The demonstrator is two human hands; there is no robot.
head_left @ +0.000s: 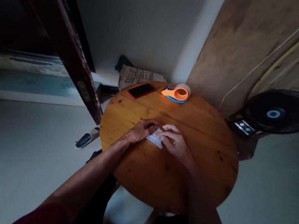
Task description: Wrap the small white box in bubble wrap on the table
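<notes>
A small whitish, folded-looking piece of paper (155,140) lies on the round wooden table (156,171) between my two hands. My left hand (142,130) is closed at the paper's left end, its fingers curled together on the edge. From the right, my right hand (175,139) touches the paper's upper right part with thumb and fingertips, the fingers bent and partly apart. What is printed on the paper is too small to read.
An orange tape dispenser (176,93) and a dark phone with a red edge (141,91) lie at the table's far side. Behind them is a printed sack (141,76). A black round fan (275,114) stands at the right, a slipper (87,139) on the floor at left.
</notes>
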